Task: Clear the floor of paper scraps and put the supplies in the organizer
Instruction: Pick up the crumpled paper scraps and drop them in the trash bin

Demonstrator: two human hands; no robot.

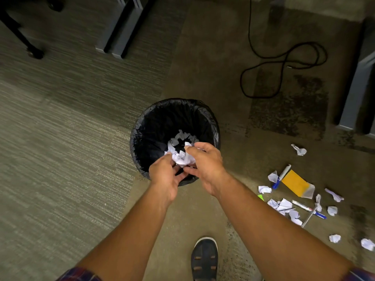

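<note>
A round bin with a black liner [154, 116] stands on the carpet at the centre, with several white paper scraps [183, 135] lying inside. Over its near rim, my left hand [165, 177] and my right hand [206, 165] together hold a bunch of crumpled white paper [182, 158]. To the right, several paper scraps [284, 205] lie scattered on the floor. Among them are a blue-capped marker [282, 176], an orange sticky-note pad [295, 182], a second blue marker [309, 209] and a thin pen [308, 218].
A black cable [284, 63] loops on the floor at the upper right. Grey furniture panels [121, 31] stand at the top, another [357, 92] at the right edge. A dark chair leg [22, 39] is at upper left. My shoe [205, 258] is at the bottom centre.
</note>
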